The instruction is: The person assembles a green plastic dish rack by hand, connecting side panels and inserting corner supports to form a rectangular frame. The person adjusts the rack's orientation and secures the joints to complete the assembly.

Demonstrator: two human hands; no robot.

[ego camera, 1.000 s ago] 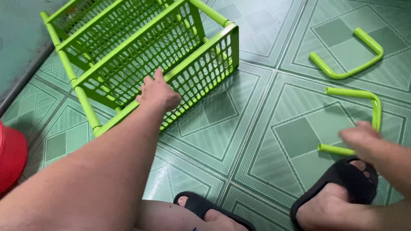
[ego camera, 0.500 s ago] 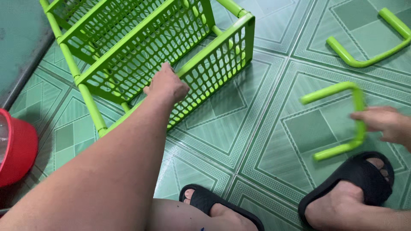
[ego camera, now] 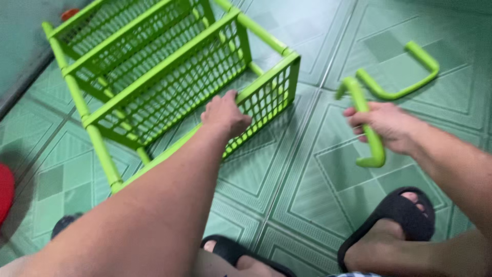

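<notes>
A lime-green plastic shelf rack (ego camera: 154, 77) with perforated tiers lies on its side on the green tiled floor. My left hand (ego camera: 224, 115) grips the rim of its nearest tier. My right hand (ego camera: 385, 124) holds a green U-shaped tube piece (ego camera: 365, 119), lifted off the floor to the right of the rack. A second U-shaped tube piece (ego camera: 402, 72) lies on the tiles behind it, at the upper right.
My feet in black slippers (ego camera: 397, 225) rest on the tiles at the bottom. A red bucket (ego camera: 4, 192) shows at the left edge. A grey wall base (ego camera: 20, 46) runs along the upper left, beside the rack.
My right hand picked the U-shaped tube off the floor and carried it up and left toward the rack. My left hand shifted along the tier's rim.
</notes>
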